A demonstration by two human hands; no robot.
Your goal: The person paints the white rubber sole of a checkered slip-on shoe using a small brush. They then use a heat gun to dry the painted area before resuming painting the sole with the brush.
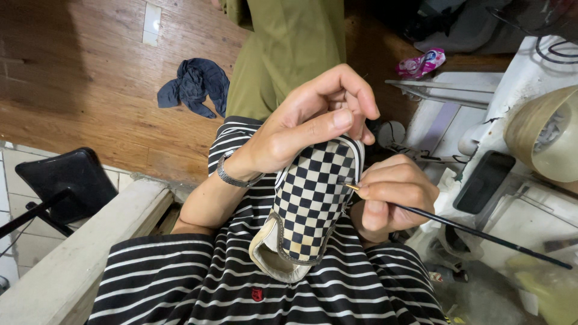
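A black-and-cream checkered canvas slip-on shoe (pixel 310 204) rests toe-up against a lap in a black-and-white striped shirt (pixel 211 283). The left hand (pixel 307 123), wearing a braided metal bracelet (pixel 232 176), curls over the toe, fingers closed on its rim. The right hand (pixel 391 195) pinches a thin black paintbrush (pixel 475 232), its tip touching the shoe's side. A crumpled pink wrapper (pixel 421 62) lies beyond, on the wooden floor (pixel 90 78).

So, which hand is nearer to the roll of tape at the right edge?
The right hand. It holds a thin brush beside the checkered shoe, closer to the roll of tape. The left hand grips the shoe's top, farther away.
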